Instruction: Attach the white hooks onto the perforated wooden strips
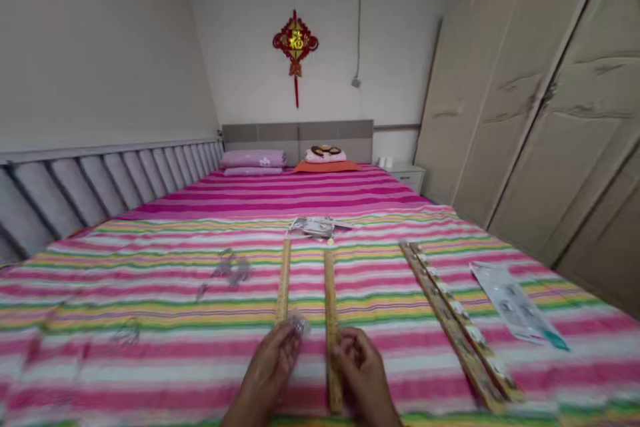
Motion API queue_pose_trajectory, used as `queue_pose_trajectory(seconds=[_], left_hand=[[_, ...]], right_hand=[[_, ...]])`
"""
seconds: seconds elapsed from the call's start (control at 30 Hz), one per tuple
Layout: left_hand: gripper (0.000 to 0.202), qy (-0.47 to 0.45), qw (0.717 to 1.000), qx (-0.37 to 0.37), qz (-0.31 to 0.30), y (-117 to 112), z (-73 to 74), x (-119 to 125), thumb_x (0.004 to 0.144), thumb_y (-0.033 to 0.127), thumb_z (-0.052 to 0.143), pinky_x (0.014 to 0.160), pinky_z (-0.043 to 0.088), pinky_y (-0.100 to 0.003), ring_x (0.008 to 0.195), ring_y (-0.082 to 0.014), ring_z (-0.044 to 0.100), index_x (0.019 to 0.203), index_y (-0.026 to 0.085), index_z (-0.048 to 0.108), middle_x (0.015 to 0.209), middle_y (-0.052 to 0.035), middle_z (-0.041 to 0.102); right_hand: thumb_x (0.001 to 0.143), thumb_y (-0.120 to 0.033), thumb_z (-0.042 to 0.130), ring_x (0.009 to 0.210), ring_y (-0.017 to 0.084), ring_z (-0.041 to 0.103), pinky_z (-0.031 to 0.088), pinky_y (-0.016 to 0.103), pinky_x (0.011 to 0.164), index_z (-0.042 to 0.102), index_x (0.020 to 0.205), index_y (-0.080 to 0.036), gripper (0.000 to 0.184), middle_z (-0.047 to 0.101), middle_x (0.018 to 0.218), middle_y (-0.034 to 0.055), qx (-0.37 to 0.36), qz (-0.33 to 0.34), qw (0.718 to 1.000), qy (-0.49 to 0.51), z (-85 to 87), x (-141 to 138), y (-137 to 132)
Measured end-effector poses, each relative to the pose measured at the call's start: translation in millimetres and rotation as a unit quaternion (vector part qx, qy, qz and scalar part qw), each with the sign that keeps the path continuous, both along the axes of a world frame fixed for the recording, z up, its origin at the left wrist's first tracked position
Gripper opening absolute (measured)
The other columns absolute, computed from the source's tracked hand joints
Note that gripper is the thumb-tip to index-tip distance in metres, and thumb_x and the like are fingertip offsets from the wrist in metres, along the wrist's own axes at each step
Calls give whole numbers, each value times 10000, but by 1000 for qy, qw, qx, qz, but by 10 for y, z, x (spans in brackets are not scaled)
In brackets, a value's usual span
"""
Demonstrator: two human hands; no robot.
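Note:
My left hand [273,359] is closed, pinching a small clear plastic piece [300,325] that looks crinkled and shiny. Just behind it, the left wooden ruler [283,280] lies lengthwise on the bed, its near part hidden by this hand. With its fingers curled, my right hand [363,370] grips the edge of the right wooden ruler [331,320], thumb against the wood. The two rulers lie roughly parallel with striped cloth between them. Blur hides the exact shape of the plastic piece.
Two wooden strips [450,320] with shiny bits along them lie to the right, near a clear packet [515,303]. Small translucent pieces [233,268] lie left. A silvery bundle [314,227] sits beyond the rulers on the striped bedspread [175,360]. A railing [115,180] edges the bed's left.

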State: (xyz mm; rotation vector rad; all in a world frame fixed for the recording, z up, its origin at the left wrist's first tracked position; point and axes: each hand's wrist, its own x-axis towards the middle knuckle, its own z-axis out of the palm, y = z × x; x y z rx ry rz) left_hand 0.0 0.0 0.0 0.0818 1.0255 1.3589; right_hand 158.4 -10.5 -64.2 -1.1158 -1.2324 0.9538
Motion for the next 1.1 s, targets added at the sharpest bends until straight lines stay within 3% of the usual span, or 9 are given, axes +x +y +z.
queue_pose_trajectory(seconds=[0.13,0.23,0.33,0.47,0.63,0.77,0.93,1.1], left_hand=[[179,-8,999,8,-31,-24,-153,176,793,-52,502,548,539,-172,541,-104,654,750,99,588,607,-38,674],[129,15,998,26,-53,-64,-217,239,761,-12,574,541,521,-159,538,-93,641,734,111,600,625,-31,674],[105,29,994,68,-77,-127,-235,272,682,52,689,552,508,-158,574,-98,638,726,120,622,667,-27,678],[169,56,986,125,-97,-231,-204,336,617,173,771,533,478,-173,578,-108,613,710,150,631,633,1,643],[294,90,981,138,-98,-316,-141,409,523,316,833,581,475,-183,609,-107,597,674,156,639,634,3,634],[387,159,973,142,-89,-331,-116,437,456,393,846,577,468,-186,604,-110,595,687,139,666,637,-10,645],[418,275,939,181,-98,-383,-76,457,468,466,811,688,509,-259,729,-196,648,703,140,695,726,-66,708],[422,298,923,210,-120,-429,-97,423,544,502,764,728,519,-296,794,-231,659,769,148,714,794,-87,727]], right_hand=[[737,-205,646,750,182,636,514,248,657,575,968,-214,241,641,826,28,155,-32,981,-114,46,-41,-137],[783,-194,614,736,165,617,500,233,649,578,926,-222,149,620,817,29,228,-42,953,-197,92,-36,-213],[807,-206,600,633,139,582,473,217,571,551,831,-219,56,583,741,8,238,-52,941,-237,121,-39,-263],[826,-213,574,625,137,575,457,216,554,520,775,-223,75,575,719,2,234,-72,936,-252,135,-62,-298],[863,-195,505,610,127,565,435,209,550,549,785,-216,93,592,723,10,235,-65,944,-223,170,-63,-337],[869,-249,497,562,119,523,407,218,538,588,768,-207,142,572,694,4,190,-66,969,-147,177,-92,-362],[797,-430,591,492,107,451,352,217,473,595,712,-188,257,508,561,-34,38,-40,998,37,191,-82,-308],[639,-566,695,323,57,315,226,190,361,567,642,-173,413,420,366,-88,-107,31,968,226,145,3,-219]])
